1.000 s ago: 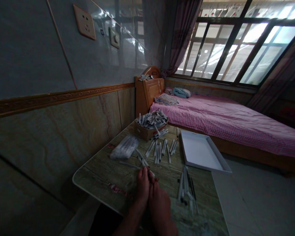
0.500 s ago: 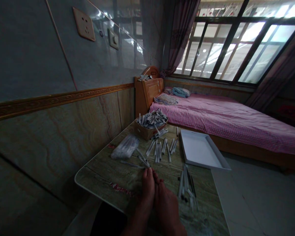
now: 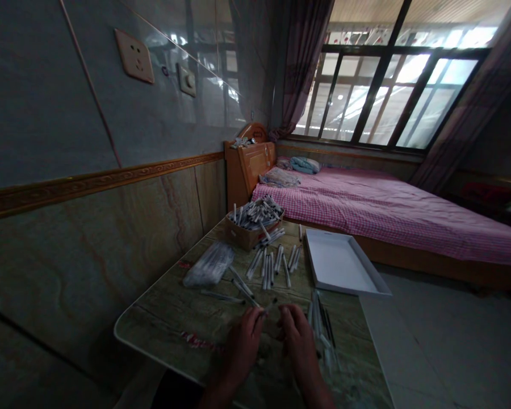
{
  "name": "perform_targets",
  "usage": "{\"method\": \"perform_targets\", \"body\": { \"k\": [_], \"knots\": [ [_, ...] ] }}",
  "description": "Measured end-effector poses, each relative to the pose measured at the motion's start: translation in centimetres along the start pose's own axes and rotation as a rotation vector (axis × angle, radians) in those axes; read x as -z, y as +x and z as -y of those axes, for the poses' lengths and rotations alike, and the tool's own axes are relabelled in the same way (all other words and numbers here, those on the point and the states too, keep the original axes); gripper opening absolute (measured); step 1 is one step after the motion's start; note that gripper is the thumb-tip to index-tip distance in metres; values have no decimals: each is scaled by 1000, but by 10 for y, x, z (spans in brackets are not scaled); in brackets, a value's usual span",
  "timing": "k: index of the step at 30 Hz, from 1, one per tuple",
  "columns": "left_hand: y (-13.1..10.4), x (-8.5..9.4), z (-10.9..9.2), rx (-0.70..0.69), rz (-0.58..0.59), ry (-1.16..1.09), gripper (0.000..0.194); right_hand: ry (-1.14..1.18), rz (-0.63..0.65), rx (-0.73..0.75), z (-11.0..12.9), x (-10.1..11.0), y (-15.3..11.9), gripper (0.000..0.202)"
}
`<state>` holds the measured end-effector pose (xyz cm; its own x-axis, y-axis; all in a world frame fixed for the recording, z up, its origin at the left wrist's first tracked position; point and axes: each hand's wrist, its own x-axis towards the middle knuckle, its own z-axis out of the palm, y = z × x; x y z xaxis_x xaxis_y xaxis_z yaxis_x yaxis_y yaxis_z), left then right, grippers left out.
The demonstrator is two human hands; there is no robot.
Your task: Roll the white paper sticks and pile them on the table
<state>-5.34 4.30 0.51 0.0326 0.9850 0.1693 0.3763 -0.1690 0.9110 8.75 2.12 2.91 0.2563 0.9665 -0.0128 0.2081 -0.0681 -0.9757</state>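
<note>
The hands, pressed together a moment ago, now sit apart on the table (image 3: pixel 162 318), the left hand (image 3: pixel 242 343) pinching what looks like a pen (image 3: pixel 267 307) in this dim light, the right hand (image 3: pixel 298 338) curled beside the pen row (image 3: pixel 321 324), its grip unclear.

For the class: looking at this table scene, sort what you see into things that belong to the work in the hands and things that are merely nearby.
Part of the work:
left hand and right hand, pinching a thin pen part
loose pen barrels
cardboard box of barrels
row of pens
white tray
plastic bag

Merely nearby:
bed
wall socket
curtain
</note>
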Motion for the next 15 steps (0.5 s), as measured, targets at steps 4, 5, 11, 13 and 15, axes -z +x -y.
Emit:
{"method": "perform_targets", "body": {
  "k": [4, 5, 11, 13, 15],
  "knots": [
    [-12, 4, 2, -86, 96, 346, 28, 31, -39, -2, -6, -10, 3, 38],
    [-14, 6, 3, -104, 112, 415, 28, 25, -57, 5, -9, -11, 3, 39],
    [-17, 13, 15, -332, 83, 603, 26, -67, -63, 44, -23, -7, 3, 37],
    [-17, 14, 19, -419, 64, 591, 26, -85, -46, 58, -26, -7, 2, 37],
    [-17, 16, 21, -463, 59, 601, 25, -95, -30, 74, -28, -8, 1, 36]
  ]
}}
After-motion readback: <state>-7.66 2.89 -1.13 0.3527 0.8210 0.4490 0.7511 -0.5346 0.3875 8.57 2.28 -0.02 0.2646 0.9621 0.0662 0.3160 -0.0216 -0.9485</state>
